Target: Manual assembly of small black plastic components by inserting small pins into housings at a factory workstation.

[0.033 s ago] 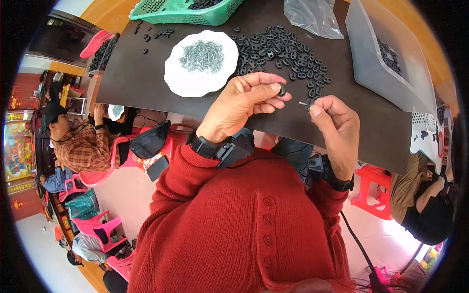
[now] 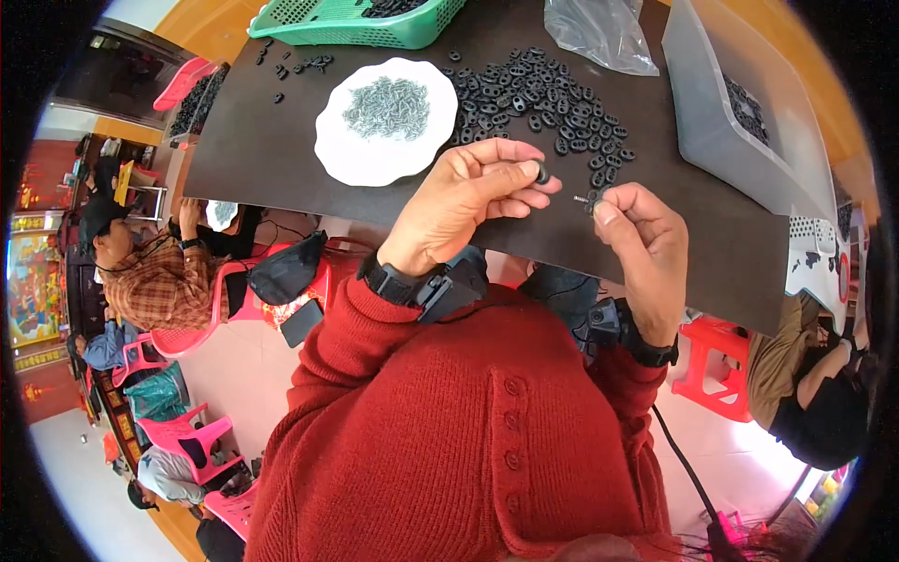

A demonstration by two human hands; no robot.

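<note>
Between thumb and index finger, my left hand (image 2: 468, 192) pinches a small black oval plastic piece (image 2: 542, 173); its other fingers are loosely curled. To the right and slightly lower, my right hand (image 2: 646, 234) grips a black piece partly hidden by the fingertips. A thin metal screw (image 2: 581, 199) sticks out of that piece toward my left hand. The two held pieces are apart, above the near part of the dark table (image 2: 721, 253). Past my hands lies a heap of black oval pieces with two holes (image 2: 534, 94), some trailing close to my right fingertips.
A white scalloped plate (image 2: 351, 161) of metal screws (image 2: 386, 108) stands left of the heap. Farther off are a green basket (image 2: 375, 33), a clear plastic bag (image 2: 599, 33) and a translucent bin (image 2: 712, 140). People sit left and right; a red stool (image 2: 716, 375) stands at right.
</note>
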